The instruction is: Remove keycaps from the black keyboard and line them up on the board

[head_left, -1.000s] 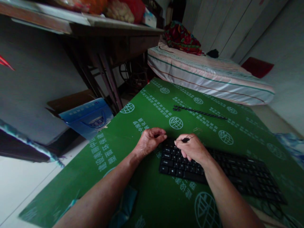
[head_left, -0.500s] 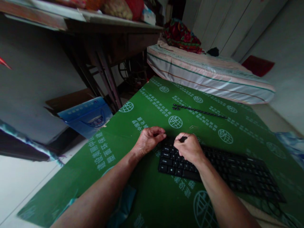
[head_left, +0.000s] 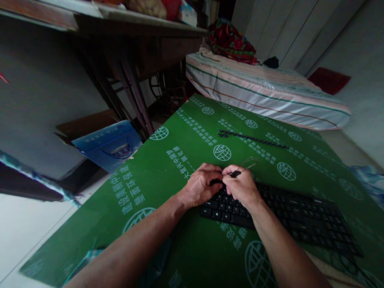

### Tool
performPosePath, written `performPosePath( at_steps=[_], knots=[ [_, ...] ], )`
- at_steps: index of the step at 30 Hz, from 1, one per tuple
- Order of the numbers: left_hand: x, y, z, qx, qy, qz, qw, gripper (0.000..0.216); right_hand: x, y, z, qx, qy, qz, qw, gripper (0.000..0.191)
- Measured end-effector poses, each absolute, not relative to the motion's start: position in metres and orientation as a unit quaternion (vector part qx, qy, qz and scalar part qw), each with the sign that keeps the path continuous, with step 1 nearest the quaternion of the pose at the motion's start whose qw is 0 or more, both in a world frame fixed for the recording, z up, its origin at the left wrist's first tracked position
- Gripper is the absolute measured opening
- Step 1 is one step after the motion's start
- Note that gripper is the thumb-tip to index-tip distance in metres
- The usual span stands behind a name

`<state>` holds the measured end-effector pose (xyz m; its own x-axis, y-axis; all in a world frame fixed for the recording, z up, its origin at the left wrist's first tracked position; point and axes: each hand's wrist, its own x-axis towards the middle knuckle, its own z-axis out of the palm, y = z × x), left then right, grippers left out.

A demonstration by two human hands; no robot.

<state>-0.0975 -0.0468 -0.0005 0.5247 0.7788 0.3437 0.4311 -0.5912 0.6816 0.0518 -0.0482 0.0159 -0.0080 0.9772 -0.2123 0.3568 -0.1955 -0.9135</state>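
Right hand is pinched round a small black piece above the keyboard; left hand is half curled, any hold hidden. Likely light and stiff, the keyboard is best held by its 2 ends on the green board.

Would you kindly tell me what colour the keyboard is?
The keyboard is black; see the head view.

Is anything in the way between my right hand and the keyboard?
Nothing visible blocks it: your right hand is over the left end of the keyboard, holding a small black thing. Your left hand is close beside it.
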Motion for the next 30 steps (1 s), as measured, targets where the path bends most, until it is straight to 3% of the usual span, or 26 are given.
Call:
performPosePath(
  at_steps=[15, 30],
  knots=[
    [-0.093, -0.047, -0.005, 0.819, 0.382, 0.341, 0.259, 0.018, 0.055, -0.048, 0.019, -0.603, -0.507, 0.488, 0.375, 0.009],
    [-0.094, -0.049, 0.005, 0.816, 0.380, 0.372, 0.227, 0.019, 0.059, -0.048, 0.024, -0.529, -0.524, 0.541, 0.391, 0.018]
  ],
)
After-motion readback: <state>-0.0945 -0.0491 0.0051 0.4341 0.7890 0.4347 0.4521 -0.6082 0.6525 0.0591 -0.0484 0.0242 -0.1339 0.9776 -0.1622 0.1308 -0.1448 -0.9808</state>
